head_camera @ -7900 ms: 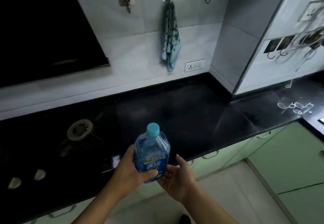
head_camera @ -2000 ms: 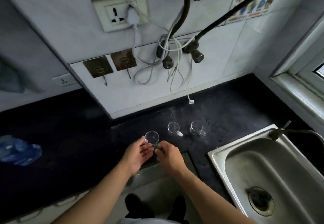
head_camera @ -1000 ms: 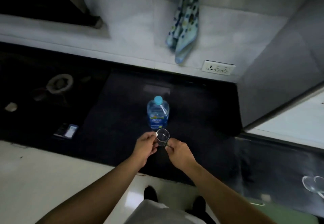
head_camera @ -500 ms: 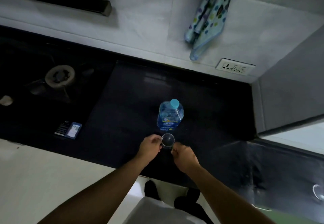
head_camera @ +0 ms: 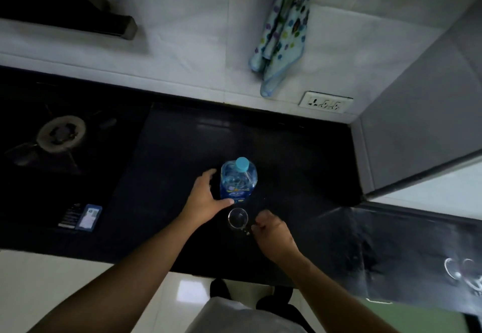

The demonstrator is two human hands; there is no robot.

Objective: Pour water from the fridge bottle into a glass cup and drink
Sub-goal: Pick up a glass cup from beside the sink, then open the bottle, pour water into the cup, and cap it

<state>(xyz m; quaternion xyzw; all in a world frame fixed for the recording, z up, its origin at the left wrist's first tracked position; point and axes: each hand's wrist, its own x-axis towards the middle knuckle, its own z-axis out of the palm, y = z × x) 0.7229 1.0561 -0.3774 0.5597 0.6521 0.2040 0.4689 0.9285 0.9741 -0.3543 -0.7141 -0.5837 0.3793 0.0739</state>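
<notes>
Two hands work over the black countertop, near the middle of its front edge. The left hand is spread wide beside the water bottle, fingers curved round its left flank and thumb reaching under the label; whether skin touches plastic yet cannot be told, and the hand has not closed. The right hand sits just right of the glass cup, its fingertips pinched narrow at the cup's handle, apparently holding it steady on the counter.

The bottle stands upright, its light-blue cap on, a little back from the front edge. The cup stands upright and looks empty, just in front of the bottle and nearly touching its base in this view.

The step in hand looks like taking hold of the bottle now that the cup is placed. Nothing is poured yet. The next move calls for closing the left hand on the bottle, then freeing the right hand from the handle to unscrew the cap, since the cap blocks any pour. The cup is light and close to the bottle, so lifting the bottle could nudge it.

The bottle carries a blue label with pale lettering, too blurred to read. A wall socket sits on the tiles behind the back edge, under a hanging spotted cloth. A small dark packet with print lies toward the left front; its writing is illegible. A gas burner is at the left.
</notes>
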